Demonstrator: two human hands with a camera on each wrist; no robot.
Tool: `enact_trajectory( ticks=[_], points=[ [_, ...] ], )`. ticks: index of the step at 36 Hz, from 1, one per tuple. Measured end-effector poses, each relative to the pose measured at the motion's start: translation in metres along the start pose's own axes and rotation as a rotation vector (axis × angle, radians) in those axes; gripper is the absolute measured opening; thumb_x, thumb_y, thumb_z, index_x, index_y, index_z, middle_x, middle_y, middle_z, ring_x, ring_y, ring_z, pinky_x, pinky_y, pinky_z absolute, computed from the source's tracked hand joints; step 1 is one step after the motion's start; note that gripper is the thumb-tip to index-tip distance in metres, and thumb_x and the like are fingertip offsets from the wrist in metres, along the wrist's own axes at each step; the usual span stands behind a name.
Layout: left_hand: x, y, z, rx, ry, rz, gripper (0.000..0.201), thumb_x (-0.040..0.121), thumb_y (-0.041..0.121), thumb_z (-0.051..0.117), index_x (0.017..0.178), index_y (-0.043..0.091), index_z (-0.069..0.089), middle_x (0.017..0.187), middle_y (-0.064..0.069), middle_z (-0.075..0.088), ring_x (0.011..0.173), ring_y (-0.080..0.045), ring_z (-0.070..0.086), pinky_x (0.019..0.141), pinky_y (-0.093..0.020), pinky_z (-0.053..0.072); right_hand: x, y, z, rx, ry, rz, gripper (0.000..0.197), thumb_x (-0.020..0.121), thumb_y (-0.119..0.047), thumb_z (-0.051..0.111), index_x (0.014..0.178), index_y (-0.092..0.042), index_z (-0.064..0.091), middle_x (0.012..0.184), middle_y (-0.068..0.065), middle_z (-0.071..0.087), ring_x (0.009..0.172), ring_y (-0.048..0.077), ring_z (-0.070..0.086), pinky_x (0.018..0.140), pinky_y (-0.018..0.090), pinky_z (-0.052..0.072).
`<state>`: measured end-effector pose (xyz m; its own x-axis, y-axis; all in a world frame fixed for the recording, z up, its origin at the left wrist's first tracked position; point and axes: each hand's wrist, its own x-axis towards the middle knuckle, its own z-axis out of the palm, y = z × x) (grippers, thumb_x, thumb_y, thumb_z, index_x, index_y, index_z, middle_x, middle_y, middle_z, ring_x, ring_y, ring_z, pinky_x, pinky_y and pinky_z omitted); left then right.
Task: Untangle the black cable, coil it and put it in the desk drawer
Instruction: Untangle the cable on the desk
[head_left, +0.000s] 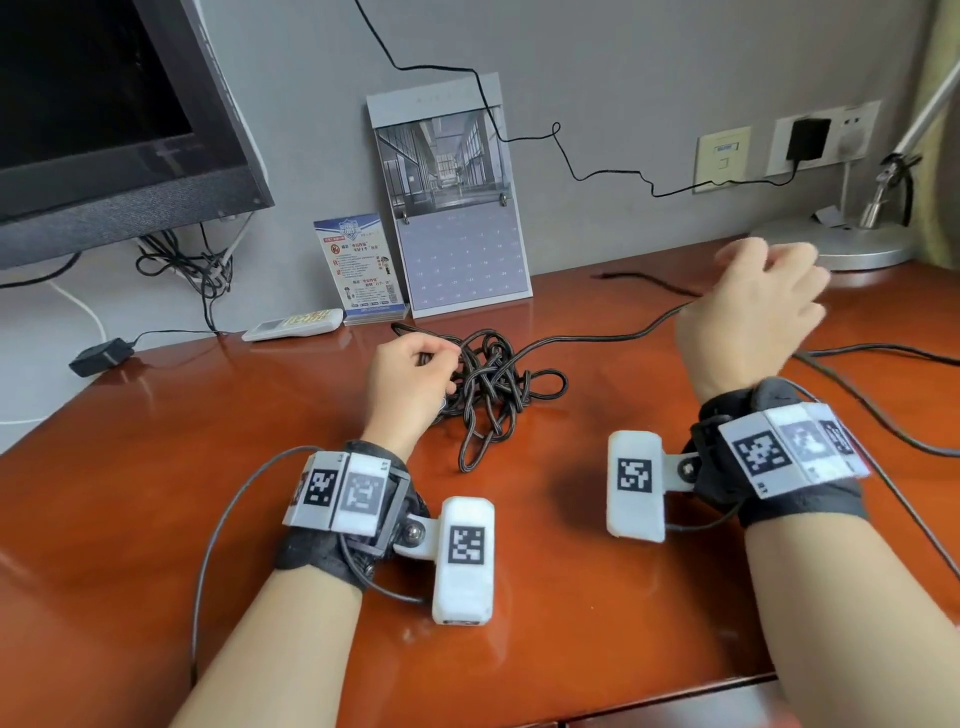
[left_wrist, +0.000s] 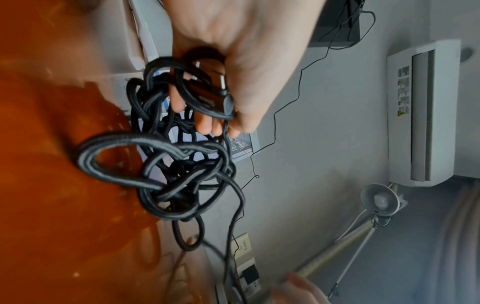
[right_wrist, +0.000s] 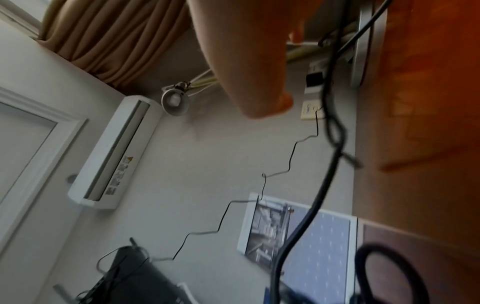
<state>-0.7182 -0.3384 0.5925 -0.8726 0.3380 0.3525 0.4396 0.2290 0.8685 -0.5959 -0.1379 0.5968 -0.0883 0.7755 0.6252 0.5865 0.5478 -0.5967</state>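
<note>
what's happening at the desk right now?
A person is untangling a black cable on the wooden desk. The left hand grips strands at the edge of the knotted bundle, which is still badly tangled. The right hand is raised above the desk, drawing a free length of the cable out to the right; its grip is hidden from view. No coiling has started, and the drawer isn't clearly in view.

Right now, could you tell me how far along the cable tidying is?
Early. One strand already runs free from the knot to the right hand, which is raised over the desk. The left hand grips the black cable, a tangled clump resting on the desk. Left: finishing the untangling, coiling, and storing it in the drawer, not yet open.
</note>
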Motion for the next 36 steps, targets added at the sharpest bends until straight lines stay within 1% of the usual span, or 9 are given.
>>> enact_trajectory(
  ticks=[3, 6, 8, 10, 14, 22, 26, 30, 36],
  points=[
    [-0.001, 0.001, 0.000, 0.003, 0.000, -0.011, 0.018, 0.088, 0.009, 0.052, 0.081, 0.019, 0.065, 0.079, 0.002, 0.067, 0.045, 0.003, 0.057, 0.035, -0.012, 0.032, -0.007, -0.007, 0.010, 0.212, -0.235, -0.116, 0.040, 0.075, -0.005, 0.052, 0.115, -0.006, 0.056, 0.122, 0.021, 0.045, 0.114, 0.039, 0.039, 0.087, 0.033, 0.029],
    [-0.001, 0.002, 0.000, 0.002, 0.002, -0.020, 0.019, 0.089, 0.009, 0.052, 0.080, 0.020, 0.065, 0.079, 0.002, 0.067, 0.043, 0.002, 0.057, 0.034, -0.012, 0.031, -0.019, -0.018, 0.016, 0.296, -0.515, -0.378, 0.033, 0.084, -0.012, 0.056, 0.116, -0.019, 0.062, 0.123, 0.009, 0.053, 0.119, 0.031, 0.039, 0.087, 0.024, 0.023],
    [-0.002, 0.003, 0.000, -0.002, 0.002, -0.025, 0.018, 0.088, 0.009, 0.053, 0.080, 0.020, 0.065, 0.078, 0.002, 0.067, 0.042, 0.001, 0.056, 0.035, -0.012, 0.031, -0.026, -0.024, 0.016, 0.257, -0.640, -0.504, 0.030, 0.089, -0.018, 0.055, 0.118, -0.023, 0.064, 0.122, 0.002, 0.057, 0.120, 0.026, 0.043, 0.101, 0.034, 0.028],
    [-0.002, 0.003, 0.000, -0.003, 0.002, -0.028, 0.018, 0.088, 0.009, 0.053, 0.081, 0.019, 0.066, 0.078, 0.001, 0.067, 0.041, 0.000, 0.055, 0.036, -0.013, 0.032, -0.029, -0.026, 0.013, 0.243, -0.733, -0.517, 0.027, 0.091, -0.021, 0.054, 0.116, -0.024, 0.064, 0.119, 0.000, 0.061, 0.116, 0.023, 0.051, 0.106, 0.044, 0.031],
    [-0.001, 0.003, -0.001, -0.028, -0.003, -0.051, 0.018, 0.088, 0.006, 0.052, 0.083, 0.015, 0.067, 0.076, 0.002, 0.066, 0.036, 0.000, 0.049, 0.036, -0.013, 0.034, -0.029, -0.024, 0.009, 0.335, -0.728, -0.524, 0.009, 0.089, -0.016, 0.057, 0.089, -0.022, 0.063, 0.093, 0.001, 0.063, 0.087, 0.020, 0.058, 0.082, 0.035, 0.048],
    [-0.002, 0.006, 0.002, -0.079, -0.048, -0.085, 0.023, 0.088, 0.002, 0.051, 0.076, 0.016, 0.065, 0.077, 0.001, 0.065, 0.035, -0.002, 0.046, 0.050, -0.025, 0.042, -0.033, -0.033, 0.010, 0.503, -0.648, -0.594, 0.020, 0.085, -0.005, 0.063, 0.074, -0.019, 0.056, 0.073, -0.015, 0.043, 0.065, 0.000, 0.044, 0.061, 0.010, 0.033],
    [-0.003, 0.006, 0.002, -0.092, -0.057, -0.090, 0.024, 0.089, 0.003, 0.052, 0.076, 0.018, 0.065, 0.078, 0.000, 0.065, 0.036, -0.003, 0.047, 0.052, -0.023, 0.044, -0.035, -0.037, 0.009, 0.441, -0.635, -0.631, 0.021, 0.084, -0.005, 0.064, 0.073, -0.021, 0.055, 0.074, -0.017, 0.042, 0.069, 0.010, 0.045, 0.067, 0.027, 0.039],
    [-0.003, 0.005, 0.001, -0.075, -0.058, -0.081, 0.024, 0.089, 0.004, 0.051, 0.075, 0.018, 0.064, 0.076, 0.001, 0.064, 0.035, -0.003, 0.048, 0.043, -0.015, 0.039, -0.036, -0.040, 0.009, 0.333, -0.663, -0.682, 0.020, 0.086, -0.009, 0.061, 0.073, -0.023, 0.053, 0.074, -0.017, 0.041, 0.073, 0.010, 0.043, 0.065, 0.025, 0.031],
    [-0.003, 0.005, 0.001, 0.024, -0.100, -0.027, 0.029, 0.089, 0.003, 0.047, 0.073, 0.020, 0.064, 0.077, 0.006, 0.063, 0.040, -0.003, 0.050, 0.056, -0.027, 0.040, -0.038, -0.041, 0.010, 0.355, -0.680, -0.676, 0.020, 0.087, -0.010, 0.060, 0.075, -0.025, 0.055, 0.077, -0.016, 0.044, 0.073, 0.007, 0.042, 0.065, 0.024, 0.031]
  ],
)
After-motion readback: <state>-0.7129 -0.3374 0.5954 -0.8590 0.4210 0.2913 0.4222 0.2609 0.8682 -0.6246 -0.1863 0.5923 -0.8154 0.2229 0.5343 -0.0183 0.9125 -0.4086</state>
